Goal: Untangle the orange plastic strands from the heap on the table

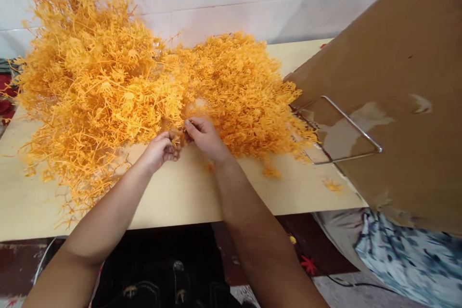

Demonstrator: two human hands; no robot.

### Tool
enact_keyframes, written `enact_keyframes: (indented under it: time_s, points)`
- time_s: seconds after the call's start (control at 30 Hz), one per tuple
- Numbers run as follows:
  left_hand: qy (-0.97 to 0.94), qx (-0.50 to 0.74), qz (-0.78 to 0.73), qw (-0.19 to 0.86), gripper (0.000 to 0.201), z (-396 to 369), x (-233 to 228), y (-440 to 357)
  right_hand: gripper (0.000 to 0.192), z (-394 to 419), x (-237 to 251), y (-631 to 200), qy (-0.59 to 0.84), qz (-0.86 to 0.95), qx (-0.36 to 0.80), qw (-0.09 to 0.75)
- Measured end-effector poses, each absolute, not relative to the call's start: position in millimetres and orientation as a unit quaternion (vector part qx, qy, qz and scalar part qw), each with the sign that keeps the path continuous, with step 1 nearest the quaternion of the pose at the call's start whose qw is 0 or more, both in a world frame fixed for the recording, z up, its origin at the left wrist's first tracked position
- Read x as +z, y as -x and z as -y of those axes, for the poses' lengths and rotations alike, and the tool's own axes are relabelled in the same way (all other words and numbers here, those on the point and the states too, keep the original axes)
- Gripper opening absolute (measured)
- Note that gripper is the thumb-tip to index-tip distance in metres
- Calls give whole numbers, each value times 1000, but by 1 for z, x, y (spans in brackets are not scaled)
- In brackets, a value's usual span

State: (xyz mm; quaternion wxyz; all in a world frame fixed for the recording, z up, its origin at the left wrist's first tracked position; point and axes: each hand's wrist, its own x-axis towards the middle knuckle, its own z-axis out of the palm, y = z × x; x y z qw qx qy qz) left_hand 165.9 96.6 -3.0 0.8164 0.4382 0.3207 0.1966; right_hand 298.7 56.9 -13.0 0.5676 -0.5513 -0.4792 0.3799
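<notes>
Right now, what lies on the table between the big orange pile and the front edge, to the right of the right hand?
In the head view, the table there carries only two small orange scraps below the orange pile; otherwise bare wood right of the right hand.

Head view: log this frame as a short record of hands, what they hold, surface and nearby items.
left hand: pinching a small orange plastic piece
right hand: fingertips meet the same piece
pile: orange plastic sprigs, heaped behind both hands
surface: pale wooden table
right side: cardboard panel with metal wire frame
</notes>
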Motion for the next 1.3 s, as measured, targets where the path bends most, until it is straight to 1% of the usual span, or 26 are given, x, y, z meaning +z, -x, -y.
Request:
enact_keyframes:
  time_s: [0.07, 0.13, 0.17, 0.27, 0.37, 0.43, 0.5, 0.63, 0.8, 0.97, 1.2, 1.3]
  points:
    - [-394, 214, -317, 836, 16, -101, -1, -163, 43, -55, -10, -300, 554, 497, 367, 558]
    - [-370, 205, -304, 853, 9, -101, 1, -162, 43, -53, -8, -300, 550, 517, 365, 544]
    - [-367, 199, -298, 858, 8, -100, 2, -162, 43, -52, -7, -299, 546, 528, 372, 534]
    - [-397, 194, -273, 855, 30, -97, 0, -164, 41, -49, -5, -294, 543, 541, 390, 510]
    - [-452, 222, -265, 822, 38, -96, -4, -167, 39, -48, -5, -291, 538, 543, 405, 502]
    - [-472, 247, -271, 802, 36, -96, -8, -168, 38, -49, -8, -291, 542, 542, 404, 500]
    - [-491, 258, -281, 783, 33, -95, -11, -169, 38, -52, -12, -294, 568, 529, 374, 508]
    - [-543, 231, -274, 759, 31, -92, -15, -170, 32, -61, -23, -300, 613, 496, 317, 527]
    - [-539, 214, -256, 773, 26, -92, -10, -168, 25, -67, -30, -296, 624, 459, 319, 546]
    - [-546, 194, -242, 778, 25, -93, -2, -162, 21, -71, -30, -286, 608, 438, 335, 571]
    - [-553, 165, -257, 775, 30, -94, 6, -157, 23, -77, -29, -281, 607, 455, 327, 564]
    - [-593, 135, -290, 739, 26, -70, 22, -154, 28, -82, -33, -291, 648, 419, 273, 574]
